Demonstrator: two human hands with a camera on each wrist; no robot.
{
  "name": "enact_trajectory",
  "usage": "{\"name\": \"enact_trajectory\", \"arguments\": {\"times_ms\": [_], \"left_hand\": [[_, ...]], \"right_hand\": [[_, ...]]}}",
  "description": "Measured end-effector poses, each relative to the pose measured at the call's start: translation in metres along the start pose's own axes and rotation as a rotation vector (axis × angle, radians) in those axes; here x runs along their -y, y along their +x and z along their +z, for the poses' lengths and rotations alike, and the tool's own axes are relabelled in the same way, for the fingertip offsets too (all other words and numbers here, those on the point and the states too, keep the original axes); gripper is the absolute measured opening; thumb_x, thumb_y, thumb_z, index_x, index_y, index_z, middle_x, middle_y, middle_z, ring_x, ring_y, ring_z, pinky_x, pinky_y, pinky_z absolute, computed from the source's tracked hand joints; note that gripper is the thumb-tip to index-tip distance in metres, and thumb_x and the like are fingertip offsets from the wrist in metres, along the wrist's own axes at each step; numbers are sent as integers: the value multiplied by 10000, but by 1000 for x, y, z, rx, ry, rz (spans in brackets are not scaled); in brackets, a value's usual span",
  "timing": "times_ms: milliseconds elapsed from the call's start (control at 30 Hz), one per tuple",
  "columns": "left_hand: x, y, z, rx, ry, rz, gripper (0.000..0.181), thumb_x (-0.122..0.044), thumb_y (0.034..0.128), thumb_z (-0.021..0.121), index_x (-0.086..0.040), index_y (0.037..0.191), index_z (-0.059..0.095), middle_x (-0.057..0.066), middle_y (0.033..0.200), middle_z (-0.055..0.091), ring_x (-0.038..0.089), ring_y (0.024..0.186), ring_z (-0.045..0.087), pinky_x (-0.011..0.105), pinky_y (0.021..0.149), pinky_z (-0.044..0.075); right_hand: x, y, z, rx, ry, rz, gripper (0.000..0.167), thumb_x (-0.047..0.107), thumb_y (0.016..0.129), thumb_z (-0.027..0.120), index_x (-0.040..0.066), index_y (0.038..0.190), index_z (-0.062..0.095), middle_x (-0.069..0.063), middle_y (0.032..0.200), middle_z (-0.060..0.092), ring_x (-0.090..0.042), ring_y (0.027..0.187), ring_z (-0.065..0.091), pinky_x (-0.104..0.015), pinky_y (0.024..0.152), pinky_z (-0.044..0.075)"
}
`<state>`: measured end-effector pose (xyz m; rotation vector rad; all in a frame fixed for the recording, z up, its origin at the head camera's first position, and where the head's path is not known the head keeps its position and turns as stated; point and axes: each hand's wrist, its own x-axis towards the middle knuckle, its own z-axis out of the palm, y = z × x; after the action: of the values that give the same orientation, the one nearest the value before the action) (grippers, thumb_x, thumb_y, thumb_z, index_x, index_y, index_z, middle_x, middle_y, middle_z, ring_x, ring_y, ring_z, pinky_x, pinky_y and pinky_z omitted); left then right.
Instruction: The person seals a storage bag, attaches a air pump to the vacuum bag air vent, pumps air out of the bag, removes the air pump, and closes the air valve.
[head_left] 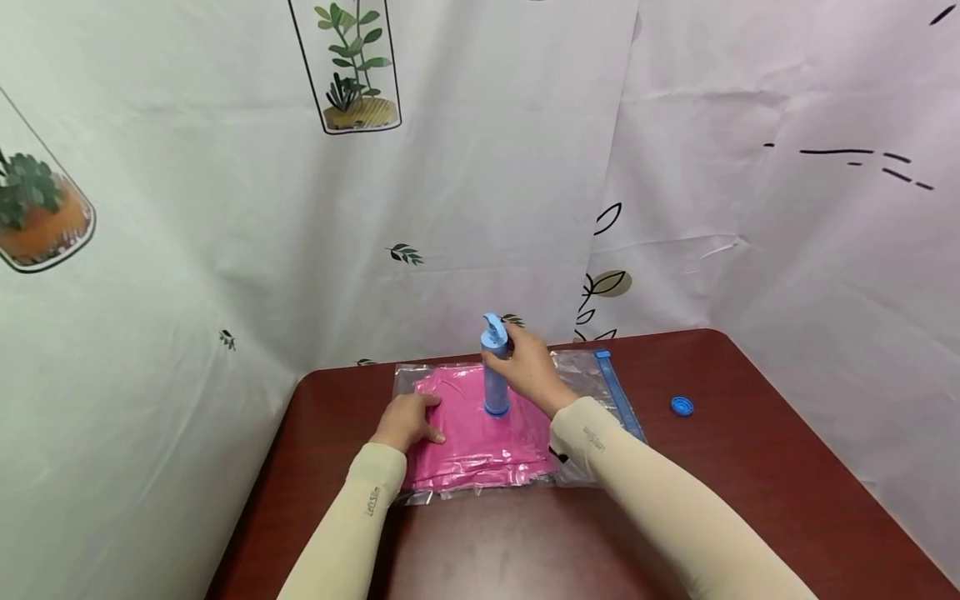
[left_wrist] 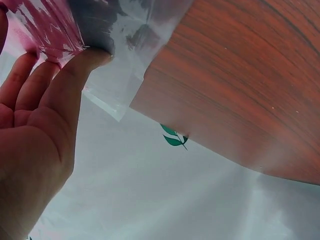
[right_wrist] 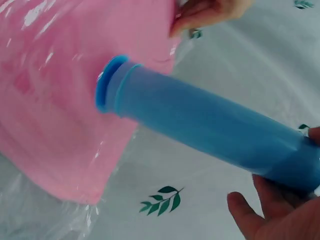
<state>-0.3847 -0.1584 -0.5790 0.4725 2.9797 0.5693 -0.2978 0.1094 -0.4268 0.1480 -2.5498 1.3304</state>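
Note:
A clear vacuum storage bag [head_left: 585, 375] lies on the table with a folded pink item [head_left: 457, 450] inside. My right hand [head_left: 531, 367] grips the upper part of a blue hand pump [head_left: 495, 387], fingers and thumb round its barrel. The pump stands upright, its base on the blue valve [right_wrist: 104, 85] of the bag. Its light blue handle [head_left: 493, 327] sits low, near the top of the barrel. With fingers and thumb spread apart, my left hand [head_left: 405, 421] rests on the bag's left edge. Some of its fingertips are hidden in the left wrist view.
To the right of the bag, a round blue valve cap [head_left: 682, 406] lies on the dark red wooden table [head_left: 750, 467]. A blue zip strip [head_left: 621, 396] runs along the bag's right end. White fabric walls [head_left: 480, 208] with plant prints stand close behind the table and beside it.

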Motion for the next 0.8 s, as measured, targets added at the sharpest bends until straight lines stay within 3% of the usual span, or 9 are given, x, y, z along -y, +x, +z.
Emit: {"name": "enact_trajectory", "arguments": {"times_ms": [100, 200, 333, 467, 533, 633, 733, 800], "left_hand": [[-4, -4, -5, 2, -3, -3, 899, -374, 697, 1105, -175, 1501, 758, 191, 1463, 774, 421, 1322, 740, 603, 1131, 622], [-9, -8, -9, -3, 8, 8, 906, -386, 686, 1107, -171, 1496, 762, 200, 1446, 779, 433, 1302, 745, 606, 1105, 630], [-9, -7, -7, -25, 42, 29, 896, -400, 692, 1102, -159, 1486, 766, 229, 1425, 780, 461, 1278, 747, 591, 1076, 640], [-29, -18, -25, 13, 23, -6, 858, -317, 731, 1093, -124, 1496, 753, 244, 1458, 761, 473, 1321, 731, 602, 1117, 623], [-36, -23, -33, 13, 11, -16, 849, -301, 738, 1089, -115, 1495, 752, 241, 1460, 761, 471, 1323, 732, 607, 1114, 625], [-43, -25, -40, 20, -1, -30, 839, -266, 749, 1083, -105, 1501, 745, 242, 1477, 753, 469, 1343, 725, 615, 1133, 615], [-30, -17, -28, 17, 9, -19, 845, -293, 747, 1082, -118, 1503, 746, 251, 1465, 754, 466, 1314, 730, 605, 1115, 628], [-21, -11, -19, 14, 17, -10, 864, -332, 730, 1089, -132, 1500, 752, 240, 1449, 765, 459, 1286, 739, 604, 1092, 637]], "right_hand": [[0, -1, -1, 55, 23, 38, 853, 284, 1034, 826, 53, 1739, 403, -258, 1624, 635, -454, 1430, 697, -611, 1164, 606], [1, 1, -1, 53, 34, 52, 1009, 382, 1005, 888, 86, 1776, 309, -237, 1696, 550, -450, 1476, 655, -591, 1193, 590], [5, 6, -3, -14, -21, 19, 797, 423, 978, 918, 51, 1569, 535, -174, 1467, 676, -359, 1267, 721, -511, 1066, 643], [5, 8, -8, -23, -68, -3, 524, 346, 1014, 882, 38, 1379, 666, -153, 1269, 771, -318, 1144, 759, -496, 996, 662], [4, 9, -10, 8, -26, -11, 497, 270, 1024, 859, 33, 1420, 674, -179, 1305, 785, -349, 1209, 774, -520, 1048, 661], [0, 11, -11, 69, 80, -4, 650, 200, 1033, 824, 40, 1608, 568, -230, 1506, 724, -423, 1407, 717, -576, 1171, 609], [-5, 12, -10, 99, 156, 50, 931, 272, 1015, 870, 114, 1774, 354, -237, 1668, 601, -447, 1543, 611, -622, 1246, 543], [-5, 13, -9, 78, 148, 74, 1029, 362, 985, 914, 124, 1787, 315, -227, 1675, 580, -433, 1545, 600, -620, 1238, 548]]}}
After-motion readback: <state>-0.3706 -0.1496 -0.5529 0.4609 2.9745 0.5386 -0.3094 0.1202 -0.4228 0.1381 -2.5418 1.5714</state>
